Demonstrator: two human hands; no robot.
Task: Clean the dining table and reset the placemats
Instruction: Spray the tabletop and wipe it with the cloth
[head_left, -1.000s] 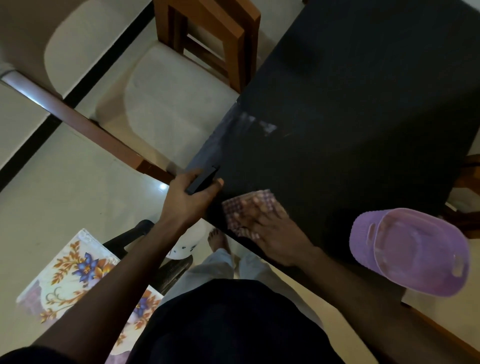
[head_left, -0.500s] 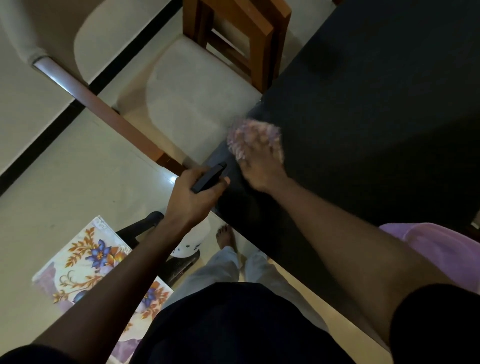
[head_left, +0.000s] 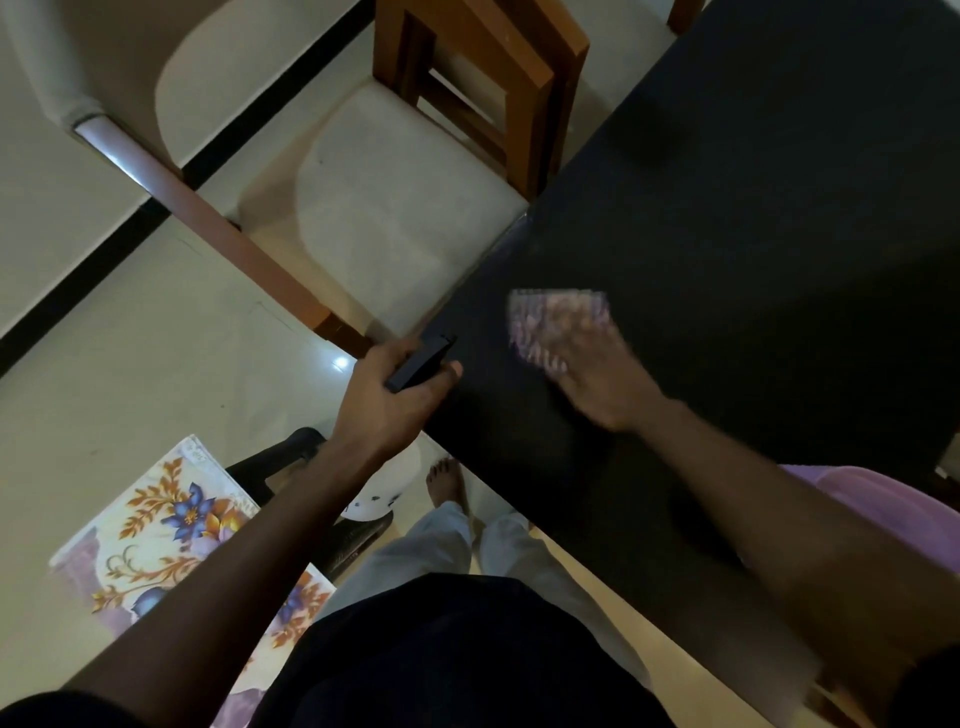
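Cloth (head_left: 558, 325), checked pink, lies blurred under right hand (head_left: 597, 384).

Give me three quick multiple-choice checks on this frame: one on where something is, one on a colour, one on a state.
1. Where is the floral placemat?
A. On the floor at the person's left
B. On the tabletop
C. On the chair seat

2. What colour is the basin at the right edge?
A. Green
B. Purple
C. Red

3. What is the right hand doing?
A. Hanging free above the table
B. Gripping the chair
C. Pressing a cloth flat on the black table

Answers:
1. A, it lies on the pale tiles beside the left arm.
2. B, its visible rim is lilac.
3. C, the checked cloth sits under its blurred fingers, while the left hand grips a dark object at the table's edge.
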